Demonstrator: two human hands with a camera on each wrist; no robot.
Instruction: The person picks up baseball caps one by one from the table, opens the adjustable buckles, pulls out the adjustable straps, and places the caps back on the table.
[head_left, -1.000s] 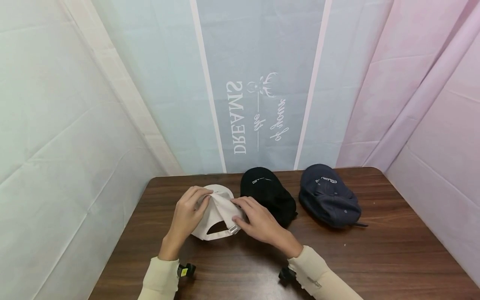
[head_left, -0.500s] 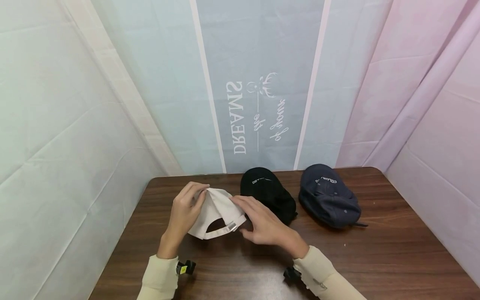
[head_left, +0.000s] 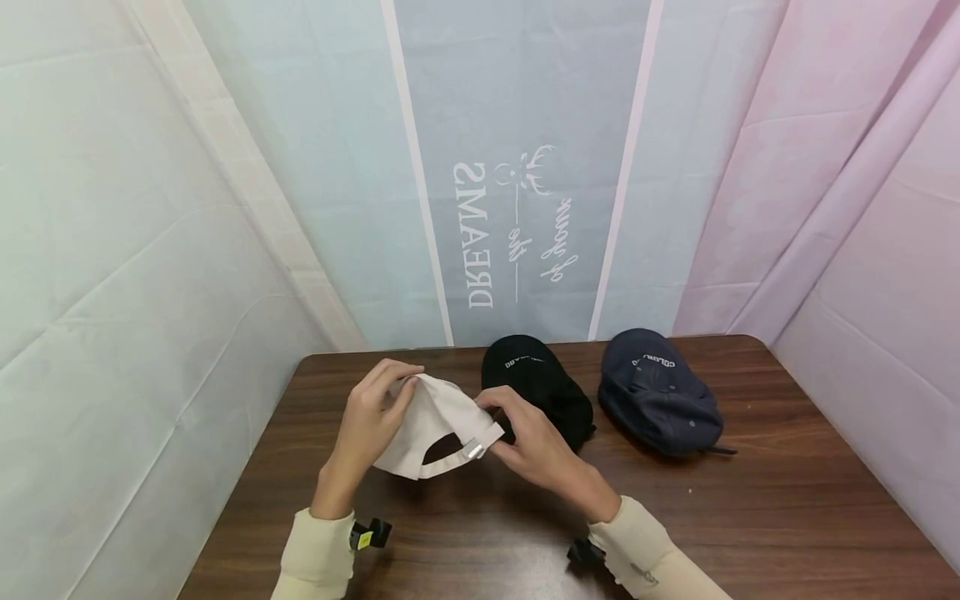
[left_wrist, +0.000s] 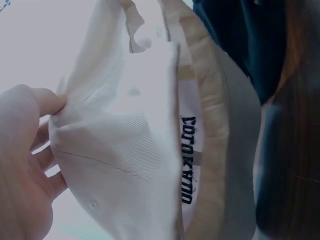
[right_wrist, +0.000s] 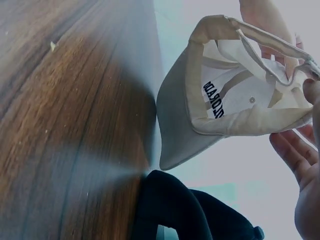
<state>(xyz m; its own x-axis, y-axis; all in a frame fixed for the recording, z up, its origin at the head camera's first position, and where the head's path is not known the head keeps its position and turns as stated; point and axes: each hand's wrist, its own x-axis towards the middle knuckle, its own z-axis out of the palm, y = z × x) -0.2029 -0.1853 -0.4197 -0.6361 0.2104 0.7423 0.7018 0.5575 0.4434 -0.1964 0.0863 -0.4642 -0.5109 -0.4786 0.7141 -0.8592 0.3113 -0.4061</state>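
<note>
A white baseball cap point(head_left: 438, 414) is held between both hands, its rear opening and buckled strap point(head_left: 453, 461) facing me. My left hand point(head_left: 366, 425) pinches the top of the crown between thumb and fingers. At the cap's right side, my right hand point(head_left: 538, 450) grips the edge beside the strap; in the right wrist view its thumb point(right_wrist: 312, 90) lies at the rim and its fingers reach outside. That view looks into the cap, where dark lettering point(right_wrist: 214, 100) shows on the lining. The brim point(right_wrist: 175, 120) comes right down at the tabletop.
Just right of the white cap, a black cap point(head_left: 525, 375) lies on the brown wooden table point(head_left: 765, 500). Further right rests a navy cap point(head_left: 660, 400) with white lettering. Fabric curtains point(head_left: 517, 100) hang behind the table's back edge and along both sides.
The white cap has tilted, with its right side and buckle shifted rightward. My right fingers loosened from its side, then took hold of the edge near the strap. My left hand keeps its pinch.
</note>
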